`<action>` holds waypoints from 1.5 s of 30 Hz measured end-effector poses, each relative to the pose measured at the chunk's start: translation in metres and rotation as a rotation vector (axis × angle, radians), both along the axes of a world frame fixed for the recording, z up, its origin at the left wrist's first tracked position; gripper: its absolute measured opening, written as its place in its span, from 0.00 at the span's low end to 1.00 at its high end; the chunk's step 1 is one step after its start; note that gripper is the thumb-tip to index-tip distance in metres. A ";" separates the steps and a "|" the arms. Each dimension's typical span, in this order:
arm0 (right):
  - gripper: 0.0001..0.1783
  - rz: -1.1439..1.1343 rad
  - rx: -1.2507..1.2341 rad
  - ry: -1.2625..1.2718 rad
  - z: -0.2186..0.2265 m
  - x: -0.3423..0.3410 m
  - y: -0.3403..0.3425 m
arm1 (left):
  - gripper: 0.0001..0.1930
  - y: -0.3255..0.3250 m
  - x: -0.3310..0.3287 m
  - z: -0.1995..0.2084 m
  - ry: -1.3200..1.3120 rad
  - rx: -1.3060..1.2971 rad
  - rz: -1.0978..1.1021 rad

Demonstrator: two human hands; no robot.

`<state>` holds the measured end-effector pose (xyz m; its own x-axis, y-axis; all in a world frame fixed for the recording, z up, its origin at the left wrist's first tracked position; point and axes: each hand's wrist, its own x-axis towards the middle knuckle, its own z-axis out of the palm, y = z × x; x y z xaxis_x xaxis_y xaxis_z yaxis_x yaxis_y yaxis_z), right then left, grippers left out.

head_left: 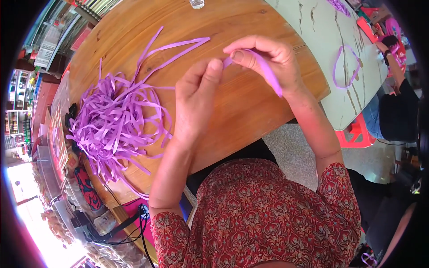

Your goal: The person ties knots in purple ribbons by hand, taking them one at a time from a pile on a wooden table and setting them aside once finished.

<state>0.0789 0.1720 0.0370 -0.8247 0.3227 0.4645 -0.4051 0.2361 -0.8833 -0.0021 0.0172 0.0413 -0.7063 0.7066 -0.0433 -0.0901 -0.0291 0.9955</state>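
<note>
A purple ribbon strip (269,76) stretches between my two hands above the wooden table. My left hand (196,96) is closed, its thumb and fingers pinching one part of the strip. With thumb and forefinger, my right hand (270,60) grips the strip a little farther along, and a loose end hangs over its palm toward the wrist. To the left of my left hand lies a large tangled heap of purple ribbon strips (116,120). A few long strands (178,43) run out of the heap toward the far side, and one reaches toward my left hand.
The wooden table (250,111) adjoins a white marbled table (308,13) on the right, where a purple ribbon loop (346,67) lies. A small glass (196,4) stands at the far edge. Another person (397,107) sits at right near a red stool (357,134). Black cables (142,219) hang at lower left.
</note>
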 end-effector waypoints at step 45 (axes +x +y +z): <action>0.16 -0.146 0.926 0.143 -0.001 0.026 0.007 | 0.04 -0.014 -0.003 -0.003 0.031 -0.087 -0.106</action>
<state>0.1047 0.1788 0.0363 -0.7210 -0.1291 0.6808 -0.4058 0.8751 -0.2638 -0.0049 0.0034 0.0382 -0.6298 0.7718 -0.0869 -0.0577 0.0651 0.9962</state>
